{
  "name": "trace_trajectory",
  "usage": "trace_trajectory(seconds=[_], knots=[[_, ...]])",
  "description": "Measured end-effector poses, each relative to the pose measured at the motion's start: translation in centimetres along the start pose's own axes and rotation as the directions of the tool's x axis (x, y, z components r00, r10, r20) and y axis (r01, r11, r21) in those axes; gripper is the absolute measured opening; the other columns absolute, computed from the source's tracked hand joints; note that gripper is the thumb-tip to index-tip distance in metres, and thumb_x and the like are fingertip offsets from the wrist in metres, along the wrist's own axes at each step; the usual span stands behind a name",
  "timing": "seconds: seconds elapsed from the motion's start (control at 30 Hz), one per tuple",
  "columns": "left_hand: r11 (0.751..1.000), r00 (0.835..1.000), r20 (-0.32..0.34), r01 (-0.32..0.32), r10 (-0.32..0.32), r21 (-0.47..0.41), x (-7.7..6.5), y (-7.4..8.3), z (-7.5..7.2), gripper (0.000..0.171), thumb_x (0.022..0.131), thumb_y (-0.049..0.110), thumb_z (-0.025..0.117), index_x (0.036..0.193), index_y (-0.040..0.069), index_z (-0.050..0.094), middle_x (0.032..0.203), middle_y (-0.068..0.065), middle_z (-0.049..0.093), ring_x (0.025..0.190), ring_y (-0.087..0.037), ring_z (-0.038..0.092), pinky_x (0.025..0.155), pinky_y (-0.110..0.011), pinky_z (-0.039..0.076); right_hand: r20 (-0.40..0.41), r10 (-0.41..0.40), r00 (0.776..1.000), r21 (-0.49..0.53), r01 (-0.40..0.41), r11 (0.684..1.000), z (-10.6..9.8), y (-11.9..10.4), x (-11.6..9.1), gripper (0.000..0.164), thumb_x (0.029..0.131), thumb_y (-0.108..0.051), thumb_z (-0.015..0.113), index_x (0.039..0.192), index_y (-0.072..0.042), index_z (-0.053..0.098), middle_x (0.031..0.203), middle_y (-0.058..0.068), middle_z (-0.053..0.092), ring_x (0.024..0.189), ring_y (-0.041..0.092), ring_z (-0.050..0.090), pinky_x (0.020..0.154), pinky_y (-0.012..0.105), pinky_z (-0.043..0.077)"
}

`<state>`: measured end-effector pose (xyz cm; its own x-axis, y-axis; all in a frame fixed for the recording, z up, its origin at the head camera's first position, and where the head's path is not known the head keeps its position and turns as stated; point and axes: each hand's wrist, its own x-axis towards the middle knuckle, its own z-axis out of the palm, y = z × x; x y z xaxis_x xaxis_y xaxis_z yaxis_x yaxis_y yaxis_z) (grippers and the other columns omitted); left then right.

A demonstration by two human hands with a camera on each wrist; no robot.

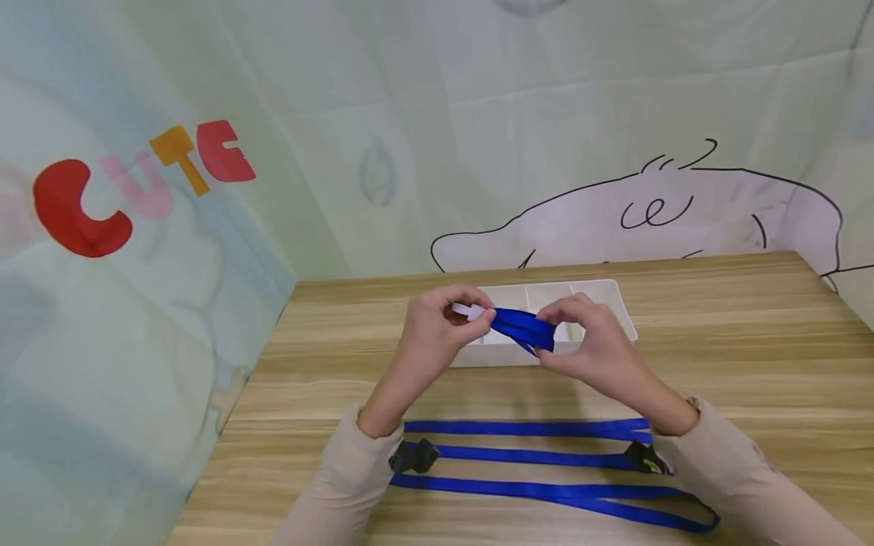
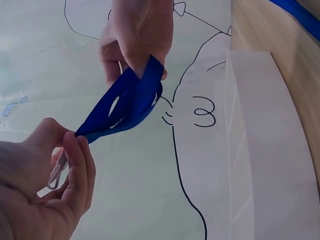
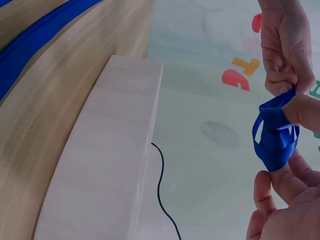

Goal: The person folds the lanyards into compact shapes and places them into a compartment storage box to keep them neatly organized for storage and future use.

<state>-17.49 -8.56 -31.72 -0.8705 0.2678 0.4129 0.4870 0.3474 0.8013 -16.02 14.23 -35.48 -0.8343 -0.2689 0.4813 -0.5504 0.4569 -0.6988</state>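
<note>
A folded blue lanyard point(image 1: 522, 327) is stretched between the two hands above a white tray point(image 1: 508, 356). My left hand point(image 1: 437, 326) pinches its end by the white plastic fitting point(image 1: 470, 312); a small metal hook point(image 2: 56, 177) shows beneath those fingers in the left wrist view. My right hand point(image 1: 597, 341) holds the looped end, thumb below and fingers above in the head view. Gaps show between the layers of the strap in both wrist views, where a right finger reaches into the loops.
More blue lanyard straps point(image 1: 532, 456) lie in rows across the wooden table point(image 1: 328, 364), nearer the body, partly under the forearms. The tray is divided into compartments. A printed cloth backdrop point(image 1: 382, 114) rises behind the table and along its left.
</note>
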Motion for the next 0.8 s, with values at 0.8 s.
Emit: trace_trajectory(seconds=[0.8], knots=[[0.999,0.999,0.039,0.008,-0.007,-0.045,-0.5,-0.3,-1.0,0.004,0.087,0.005,0.077,0.090,0.005,0.074,0.087,-0.004,0.070,0.067,-0.016,0.060,0.059,-0.024,0.054,0.114,0.052,0.992,0.551,-0.107,0.828,-1.3,0.2,-1.0,0.027,0.086,0.011,0.071,0.112,0.009,0.065,0.104,0.011,0.066,0.086,0.027,0.071,0.070,0.033,0.061]])
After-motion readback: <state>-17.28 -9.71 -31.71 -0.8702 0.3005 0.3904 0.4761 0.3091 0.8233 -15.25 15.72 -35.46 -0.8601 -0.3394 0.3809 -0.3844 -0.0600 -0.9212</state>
